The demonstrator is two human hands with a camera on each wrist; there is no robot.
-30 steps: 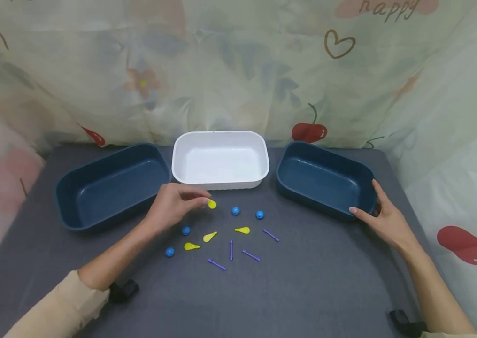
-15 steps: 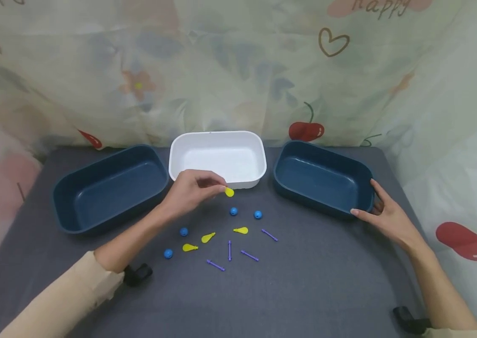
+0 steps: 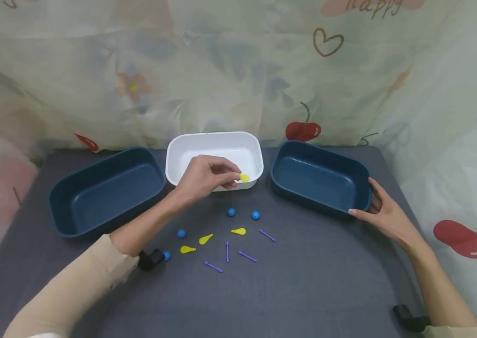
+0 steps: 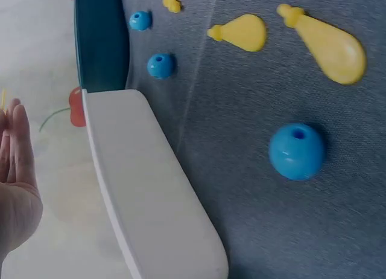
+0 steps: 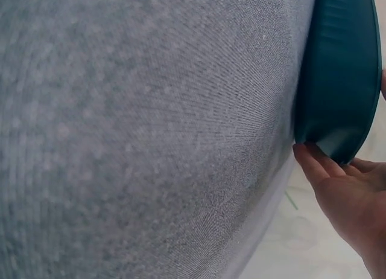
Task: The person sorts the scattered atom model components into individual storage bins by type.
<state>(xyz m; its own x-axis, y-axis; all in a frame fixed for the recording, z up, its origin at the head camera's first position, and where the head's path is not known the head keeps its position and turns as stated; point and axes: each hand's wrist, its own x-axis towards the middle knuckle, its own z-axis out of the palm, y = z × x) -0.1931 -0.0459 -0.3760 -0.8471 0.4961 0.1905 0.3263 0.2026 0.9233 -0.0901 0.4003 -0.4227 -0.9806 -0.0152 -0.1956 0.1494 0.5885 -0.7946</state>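
Note:
My left hand (image 3: 206, 176) pinches a small yellow pear-shaped piece (image 3: 244, 178) between thumb and fingertips, over the front rim of the white bin (image 3: 238, 144). In the left wrist view that hand (image 4: 18, 182) is at the left edge, above the bin's outer wall (image 4: 145, 182). My right hand (image 3: 388, 218) grips the near right corner of a dark blue bin (image 3: 319, 176), its thumb at the front rim and its fingers around the end. The right wrist view shows fingertips against the lower wall of that bin (image 5: 338, 80).
Another dark blue bin (image 3: 116, 192) stands at the left. On the grey cloth lie three yellow pear-shaped pieces (image 3: 239, 231), several blue beads (image 3: 232, 212) and several purple rods (image 3: 227, 252). The left wrist's black camera (image 3: 150, 259) partly covers one bead. A patterned curtain (image 3: 221, 70) hangs behind.
My left hand has moved right and away from me with the yellow piece, from above the cloth to the white bin's front rim. The right hand keeps its grip on the blue bin.

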